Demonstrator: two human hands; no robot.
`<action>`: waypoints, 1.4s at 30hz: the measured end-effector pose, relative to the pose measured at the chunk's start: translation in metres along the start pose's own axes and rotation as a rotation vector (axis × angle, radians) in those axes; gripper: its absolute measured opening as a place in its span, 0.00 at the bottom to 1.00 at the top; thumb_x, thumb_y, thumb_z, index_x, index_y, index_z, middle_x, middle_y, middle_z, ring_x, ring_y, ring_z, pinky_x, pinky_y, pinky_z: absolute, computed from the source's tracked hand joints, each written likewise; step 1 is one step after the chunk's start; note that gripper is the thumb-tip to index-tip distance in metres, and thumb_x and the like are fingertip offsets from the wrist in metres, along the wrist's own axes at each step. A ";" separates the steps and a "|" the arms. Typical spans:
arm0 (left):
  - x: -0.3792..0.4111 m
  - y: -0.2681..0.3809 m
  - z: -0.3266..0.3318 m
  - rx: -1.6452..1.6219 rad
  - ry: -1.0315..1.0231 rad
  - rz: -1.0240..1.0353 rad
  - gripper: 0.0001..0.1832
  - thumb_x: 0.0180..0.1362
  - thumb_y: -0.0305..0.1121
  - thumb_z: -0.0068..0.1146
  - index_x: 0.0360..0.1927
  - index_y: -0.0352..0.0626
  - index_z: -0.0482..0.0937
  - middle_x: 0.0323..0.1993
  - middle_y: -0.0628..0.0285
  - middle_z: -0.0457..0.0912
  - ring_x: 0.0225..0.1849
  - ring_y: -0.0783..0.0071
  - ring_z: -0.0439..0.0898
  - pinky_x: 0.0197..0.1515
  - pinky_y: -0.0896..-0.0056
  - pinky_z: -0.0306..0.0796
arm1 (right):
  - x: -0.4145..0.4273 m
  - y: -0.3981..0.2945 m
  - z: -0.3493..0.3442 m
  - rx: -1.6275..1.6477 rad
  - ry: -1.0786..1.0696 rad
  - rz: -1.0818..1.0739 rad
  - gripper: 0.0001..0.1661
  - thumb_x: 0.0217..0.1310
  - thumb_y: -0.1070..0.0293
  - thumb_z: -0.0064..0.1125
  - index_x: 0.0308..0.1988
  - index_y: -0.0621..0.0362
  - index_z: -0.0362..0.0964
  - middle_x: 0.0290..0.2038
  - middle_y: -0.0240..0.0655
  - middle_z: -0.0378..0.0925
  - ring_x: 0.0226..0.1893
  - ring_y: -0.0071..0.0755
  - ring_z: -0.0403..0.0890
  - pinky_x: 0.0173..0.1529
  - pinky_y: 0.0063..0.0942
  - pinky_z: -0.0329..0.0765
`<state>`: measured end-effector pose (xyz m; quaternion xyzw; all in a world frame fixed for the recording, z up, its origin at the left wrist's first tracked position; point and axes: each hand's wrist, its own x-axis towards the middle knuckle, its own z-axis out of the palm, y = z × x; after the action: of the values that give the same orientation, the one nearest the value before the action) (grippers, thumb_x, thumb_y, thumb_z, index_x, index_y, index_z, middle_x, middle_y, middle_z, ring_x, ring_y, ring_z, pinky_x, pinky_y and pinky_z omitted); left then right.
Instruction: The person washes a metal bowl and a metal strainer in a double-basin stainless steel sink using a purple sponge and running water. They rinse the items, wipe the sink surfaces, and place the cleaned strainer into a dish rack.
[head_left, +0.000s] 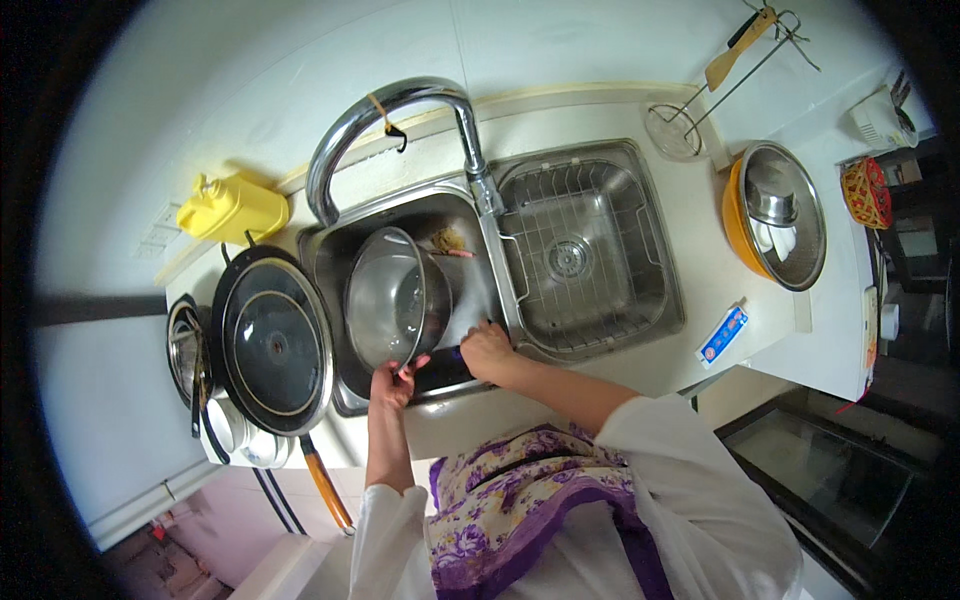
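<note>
In the left basin (327, 315) of a stainless steel double sink sits a metal mixing bowl (386, 300), tilted, with some water inside. My left hand (393, 384) grips its near rim, thumb and fingers on the edge. My right hand (487, 351) is curled low over the basin, right of the bowl. Just beyond its knuckles is a pale, motion-blurred streak (471, 292); whether the hand holds it is unclear. A yellowish scrubber (448, 240) and a thin pinkish item (454, 253) lie at the basin's back. The chrome faucet (397, 88) arches above.
A wire drainer (600, 176) sits in the right basin. Lidded pan (274, 345), bowls (229, 424) and yellow jug (240, 210) crowd the left. On the right are a blue-and-white box (722, 335), an orange basin (735, 217) with a steel colander (810, 247), and a wire utensil stand (739, 94).
</note>
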<state>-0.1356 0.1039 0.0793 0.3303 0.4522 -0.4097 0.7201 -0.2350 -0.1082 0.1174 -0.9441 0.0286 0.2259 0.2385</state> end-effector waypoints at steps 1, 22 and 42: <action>-0.004 0.002 -0.002 -0.050 -0.003 -0.017 0.11 0.51 0.26 0.36 0.35 0.29 0.66 0.40 0.28 0.72 0.23 0.65 0.77 0.13 0.87 0.70 | 0.014 0.002 0.007 -0.023 -0.229 0.012 0.14 0.50 0.71 0.47 0.36 0.62 0.77 0.39 0.43 0.76 0.50 0.48 0.69 0.54 0.49 0.63; -0.017 0.002 0.011 0.197 0.287 0.212 0.08 0.47 0.21 0.49 0.33 0.41 0.72 0.26 0.63 0.74 0.22 0.73 0.75 0.13 0.82 0.68 | 0.175 0.128 0.091 0.504 0.176 0.073 0.15 0.52 0.65 0.53 0.38 0.65 0.72 0.33 0.51 0.77 0.35 0.32 0.80 0.32 0.38 0.75; 0.049 0.000 0.008 0.440 0.291 0.459 0.11 0.46 0.21 0.49 0.35 0.26 0.72 0.24 0.50 0.74 0.14 0.67 0.74 0.09 0.71 0.65 | -0.002 -0.017 -0.023 0.419 0.416 0.206 0.14 0.60 0.63 0.43 0.36 0.65 0.63 0.32 0.54 0.75 0.33 0.59 0.76 0.40 0.45 0.72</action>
<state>-0.1198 0.0827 0.0375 0.6258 0.3649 -0.2734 0.6329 -0.2246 -0.1043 0.1436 -0.8924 0.2182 0.0399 0.3929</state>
